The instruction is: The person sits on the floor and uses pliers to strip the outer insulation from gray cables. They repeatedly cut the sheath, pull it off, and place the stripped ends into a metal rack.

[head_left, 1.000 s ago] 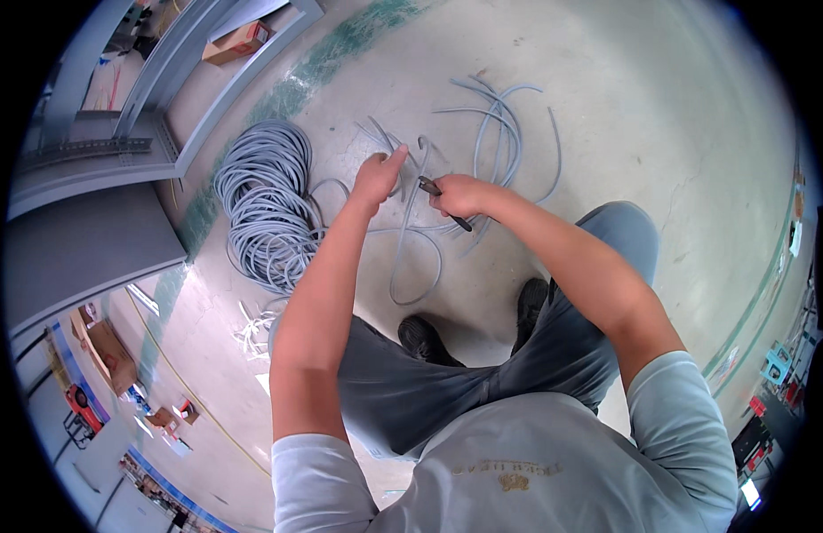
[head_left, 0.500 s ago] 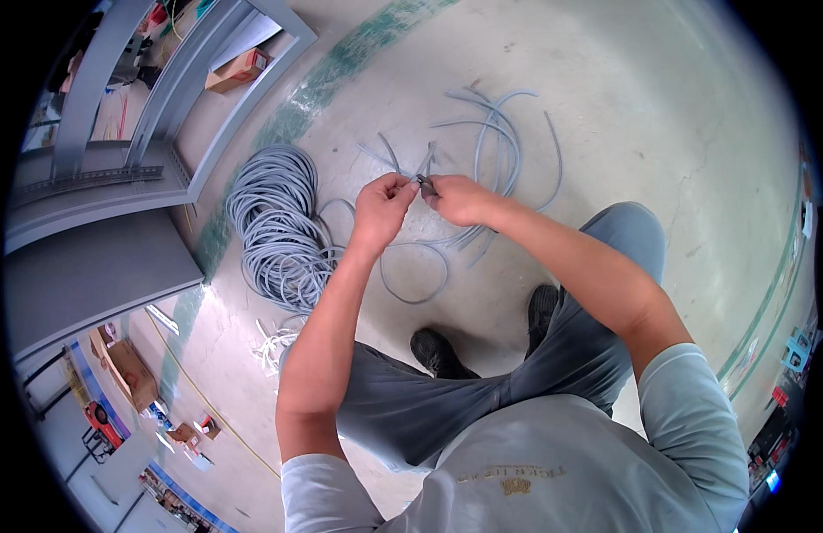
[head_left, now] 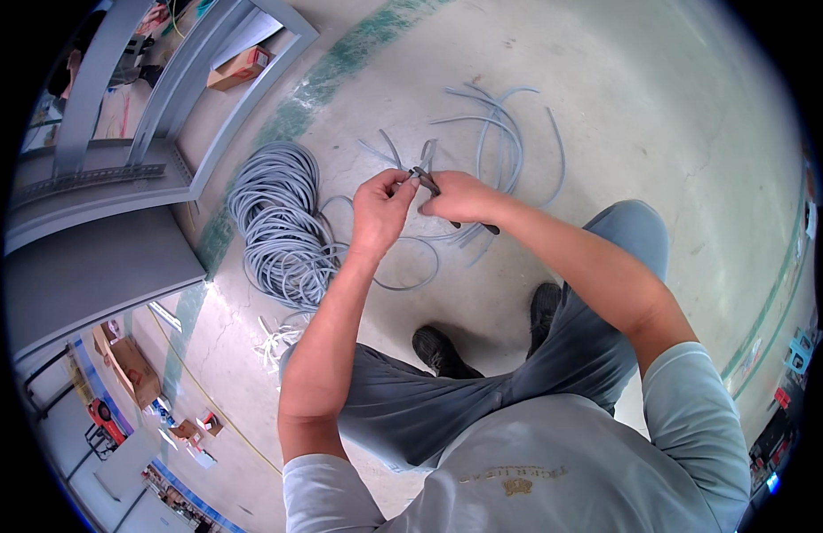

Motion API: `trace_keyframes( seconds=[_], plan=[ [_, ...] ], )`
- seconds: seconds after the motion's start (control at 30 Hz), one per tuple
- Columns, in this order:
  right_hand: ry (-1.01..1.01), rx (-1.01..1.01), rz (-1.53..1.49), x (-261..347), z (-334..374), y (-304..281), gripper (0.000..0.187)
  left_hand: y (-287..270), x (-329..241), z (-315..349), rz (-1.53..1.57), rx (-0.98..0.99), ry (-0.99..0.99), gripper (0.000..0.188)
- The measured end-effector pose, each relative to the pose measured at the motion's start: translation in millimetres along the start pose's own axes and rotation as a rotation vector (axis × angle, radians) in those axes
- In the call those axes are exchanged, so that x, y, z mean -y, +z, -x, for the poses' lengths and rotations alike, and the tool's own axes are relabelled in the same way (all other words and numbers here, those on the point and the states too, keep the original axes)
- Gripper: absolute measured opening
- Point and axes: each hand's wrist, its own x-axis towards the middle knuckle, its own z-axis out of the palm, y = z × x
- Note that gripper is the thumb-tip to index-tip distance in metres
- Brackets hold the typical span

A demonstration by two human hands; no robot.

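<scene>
My left hand is closed, thumb and fingers pinching a grey cable whose end sticks up beyond the fingertips. My right hand grips dark-handled pliers; their jaws meet the cable at the left fingertips, and a handle end shows below the palm. Whether the jaws are fully closed is too small to tell. Left of my hands lies a big heap of coiled grey cable on the floor. Loose curved lengths of grey cable lie beyond and to the right of my hands.
A grey metal cabinet frame stands at the left, with a cardboard box by it. White strips lie near the coil. An open carton sits at the lower left. My dark shoes are below my hands.
The pliers have turned in my right hand, so their jaws and a handle end now show. The jaws have come to the cable at my left fingertips. My left hand has barely moved.
</scene>
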Motion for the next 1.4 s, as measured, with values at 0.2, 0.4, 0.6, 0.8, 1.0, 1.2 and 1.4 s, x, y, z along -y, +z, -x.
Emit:
trace_keyframes(
  seconds=[0.2, 0.4, 0.6, 0.8, 1.0, 1.2, 1.4],
  plan=[
    [-0.330, -0.251, -0.187, -36.1, -9.8, 24.6, 0.039, -3.8, 7.2, 5.6, 0.128, -0.031, -0.077, 0.017],
    [-0.124, -0.137, -0.323, -23.9, -10.1, 38.7, 0.030, -4.5, 9.8, 11.2, 0.176, -0.016, -0.117, 0.018],
    [-0.214, -0.277, -0.275, -14.3, -12.8, 35.7, 0.030, -14.8, 2.2, 11.7, 0.200, 0.028, -0.185, 0.022],
    [-0.250, -0.261, -0.739, 2.0, -4.5, 11.6, 0.035, -35.3, -19.2, 10.0, 0.433, 0.073, -0.100, 0.026],
    [-0.402, -0.242, -0.813, 13.0, 4.1, -1.0, 0.032, -19.0, -46.2, 20.1, 0.291, 0.161, -0.048, 0.031],
    [-0.361, -0.451, -0.775, -0.8, -4.6, -37.3, 0.027, -33.4, -45.1, 18.5, 0.243, 0.206, -0.161, 0.024],
    [-0.143, -0.629, 0.272, -79.5, -69.8, -16.7, 0.019, -69.4, -77.1, 47.4, 0.525, -0.118, -0.136, 0.029]
  ],
)
